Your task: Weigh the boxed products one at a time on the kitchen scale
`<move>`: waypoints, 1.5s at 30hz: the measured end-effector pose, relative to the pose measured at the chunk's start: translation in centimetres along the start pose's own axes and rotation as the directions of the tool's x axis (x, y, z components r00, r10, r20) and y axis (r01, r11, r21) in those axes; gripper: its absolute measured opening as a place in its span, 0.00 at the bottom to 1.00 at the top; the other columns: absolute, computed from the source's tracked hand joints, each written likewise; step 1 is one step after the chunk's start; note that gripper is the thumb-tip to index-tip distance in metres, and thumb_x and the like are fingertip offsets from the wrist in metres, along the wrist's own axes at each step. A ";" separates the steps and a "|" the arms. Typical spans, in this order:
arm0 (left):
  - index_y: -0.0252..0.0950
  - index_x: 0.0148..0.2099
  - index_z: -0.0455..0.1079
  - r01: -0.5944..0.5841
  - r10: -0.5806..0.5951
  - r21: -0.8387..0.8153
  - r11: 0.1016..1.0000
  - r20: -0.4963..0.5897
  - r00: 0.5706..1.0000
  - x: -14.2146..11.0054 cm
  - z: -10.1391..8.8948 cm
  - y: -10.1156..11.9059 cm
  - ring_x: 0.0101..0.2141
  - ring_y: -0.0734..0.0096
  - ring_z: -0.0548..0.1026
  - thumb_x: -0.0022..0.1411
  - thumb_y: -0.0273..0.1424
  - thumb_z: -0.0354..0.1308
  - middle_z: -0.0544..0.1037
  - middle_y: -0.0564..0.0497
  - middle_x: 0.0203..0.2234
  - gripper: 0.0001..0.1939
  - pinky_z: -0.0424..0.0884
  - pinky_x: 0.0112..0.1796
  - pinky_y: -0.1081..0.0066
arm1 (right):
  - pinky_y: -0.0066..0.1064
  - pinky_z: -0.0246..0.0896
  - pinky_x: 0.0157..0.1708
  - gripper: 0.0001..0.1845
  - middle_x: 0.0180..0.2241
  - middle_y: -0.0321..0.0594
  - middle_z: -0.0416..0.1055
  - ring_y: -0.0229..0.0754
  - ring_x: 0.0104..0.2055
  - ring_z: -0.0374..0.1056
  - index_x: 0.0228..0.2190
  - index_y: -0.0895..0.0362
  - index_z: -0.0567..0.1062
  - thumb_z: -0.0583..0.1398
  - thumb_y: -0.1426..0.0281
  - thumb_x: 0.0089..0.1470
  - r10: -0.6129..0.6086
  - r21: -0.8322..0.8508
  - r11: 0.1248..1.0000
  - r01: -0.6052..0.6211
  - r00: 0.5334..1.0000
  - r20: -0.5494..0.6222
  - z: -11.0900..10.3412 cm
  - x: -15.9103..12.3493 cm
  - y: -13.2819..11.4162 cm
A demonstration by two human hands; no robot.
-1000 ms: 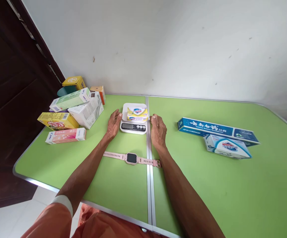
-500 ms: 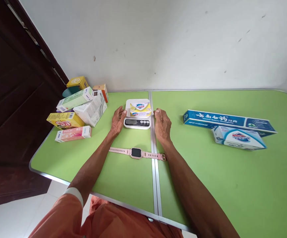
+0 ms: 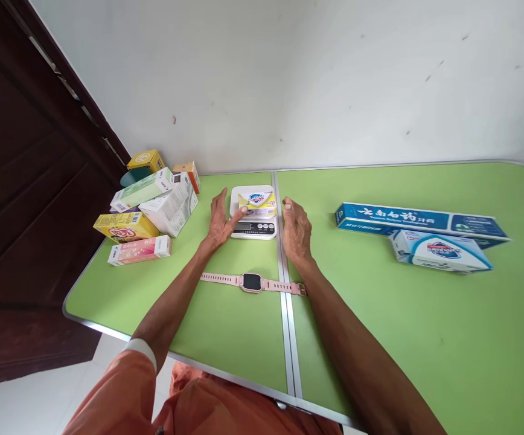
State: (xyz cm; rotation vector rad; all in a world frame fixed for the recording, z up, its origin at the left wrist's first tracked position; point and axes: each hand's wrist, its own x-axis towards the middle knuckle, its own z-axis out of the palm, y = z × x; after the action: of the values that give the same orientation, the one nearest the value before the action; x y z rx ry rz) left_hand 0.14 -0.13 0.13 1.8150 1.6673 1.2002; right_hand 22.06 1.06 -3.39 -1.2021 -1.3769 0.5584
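A yellow and white soap box (image 3: 262,200) lies on the pan of a small white scale (image 3: 268,234) with a dark display strip. My left hand (image 3: 221,222) is at the scale's left side, fingers spread, its thumb reaching over the display toward the box's lower left corner; whether it touches the box I cannot tell. To the right of the scale, my right hand (image 3: 297,228) rests on its edge on the table with fingers extended and nothing in it. A pink smartwatch (image 3: 252,282) lies stretched out flat between my forearms, its buckle end beside my right wrist.
On the left stands a pile of boxes, among them a yellow box (image 3: 126,226), a pink box (image 3: 139,249) and a white box (image 3: 171,208). At right, a blue toothpaste box (image 3: 411,217) lies behind a white and blue soap pack (image 3: 440,251). A wall (image 3: 316,90) borders the green table.
My left hand's thumb has swung out to the right, over the scale's front and toward the soap box. My right hand stays in nearly the same place. The view has shifted slightly.
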 end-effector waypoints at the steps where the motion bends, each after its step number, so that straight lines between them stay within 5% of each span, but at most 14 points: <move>1: 0.37 0.82 0.53 -0.037 0.036 0.056 0.998 0.031 0.999 0.5 -0.3 0.4 0.79 0.38 0.58 0.69 0.66 0.62 0.59 0.28 0.79 0.55 0.60 0.75 0.42 | 0.60 0.66 0.69 0.37 0.58 0.55 0.83 0.58 0.63 0.75 0.55 0.52 0.82 0.45 0.42 0.75 -0.022 -0.029 0.999 0.021 1.000 -0.010 0.0 0.0 0.0; 5: 0.39 0.83 0.53 -0.158 0.111 0.244 0.957 0.197 0.974 2.8 -1.2 1.9 0.79 0.33 0.56 0.64 0.67 0.66 0.59 0.30 0.80 0.60 0.56 0.76 0.36 | 0.63 0.66 0.69 0.37 0.62 0.58 0.80 0.60 0.66 0.74 0.63 0.55 0.79 0.44 0.46 0.77 -0.106 -0.109 0.989 0.101 0.993 -0.045 0.0 -0.2 0.2; 12: 0.36 0.84 0.54 -0.215 0.047 0.377 0.901 0.406 0.913 4.8 -1.6 3.3 0.78 0.32 0.58 0.61 0.67 0.68 0.61 0.29 0.79 0.63 0.56 0.75 0.37 | 0.64 0.63 0.71 0.35 0.64 0.59 0.79 0.61 0.69 0.71 0.67 0.53 0.75 0.45 0.47 0.78 -0.148 -0.093 0.984 0.150 0.989 0.027 0.0 -0.5 0.0; 24: 0.43 0.77 0.65 -0.251 0.008 0.407 0.879 0.512 0.859 5.8 0.0 3.7 0.73 0.35 0.65 0.64 0.53 0.69 0.71 0.36 0.74 0.45 0.59 0.72 0.40 | 0.67 0.64 0.70 0.44 0.62 0.63 0.80 0.68 0.68 0.73 0.68 0.59 0.73 0.50 0.39 0.71 -0.043 -0.112 0.992 0.053 0.995 0.085 -0.5 -0.1 -0.3; 32: 0.37 0.70 0.72 -0.275 0.074 0.322 0.906 0.519 0.851 6.0 1.0 3.7 0.69 0.37 0.69 0.66 0.41 0.68 0.77 0.34 0.66 0.34 0.61 0.68 0.42 | 0.79 0.65 0.66 0.44 0.60 0.59 0.81 0.80 0.68 0.74 0.65 0.48 0.77 0.53 0.31 0.66 -0.035 -0.111 0.993 0.043 0.996 0.080 -1.2 0.1 -0.9; 37: 0.37 0.68 0.73 -0.233 0.095 0.272 0.934 0.438 0.894 3.2 -3.4 4.5 0.68 0.37 0.70 0.65 0.43 0.71 0.77 0.35 0.65 0.33 0.64 0.68 0.43 | 0.69 0.71 0.64 0.38 0.61 0.56 0.82 0.73 0.66 0.77 0.68 0.46 0.77 0.55 0.37 0.71 -0.070 -0.060 0.995 0.080 0.985 0.160 -1.3 -1.8 -6.0; 41: 0.39 0.65 0.75 -0.168 0.073 0.247 0.954 0.352 0.933 -2.4 -10.3 4.4 0.64 0.42 0.75 0.65 0.46 0.74 0.79 0.38 0.61 0.32 0.69 0.66 0.46 | 0.70 0.73 0.64 0.40 0.63 0.58 0.81 0.70 0.66 0.78 0.71 0.52 0.73 0.56 0.39 0.73 -0.171 0.064 0.985 0.159 0.936 0.309 0.4 -5.0 -9.8; 45: 0.40 0.65 0.77 -0.015 -0.028 0.273 0.962 0.153 0.988 -9.1 -18.2 3.1 0.61 0.43 0.78 0.61 0.47 0.77 0.81 0.40 0.60 0.34 0.74 0.64 0.47 | 0.64 0.74 0.66 0.40 0.62 0.57 0.82 0.63 0.66 0.78 0.72 0.52 0.72 0.56 0.40 0.73 -0.292 0.207 0.954 0.217 0.831 0.473 3.1 -7.9 -12.4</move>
State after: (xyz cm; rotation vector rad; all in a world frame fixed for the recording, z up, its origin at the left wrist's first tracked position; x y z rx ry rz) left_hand -11.75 -14.01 9.62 2.0052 1.8181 0.8313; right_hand 13.62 -9.38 3.37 -0.7566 -1.8683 0.7994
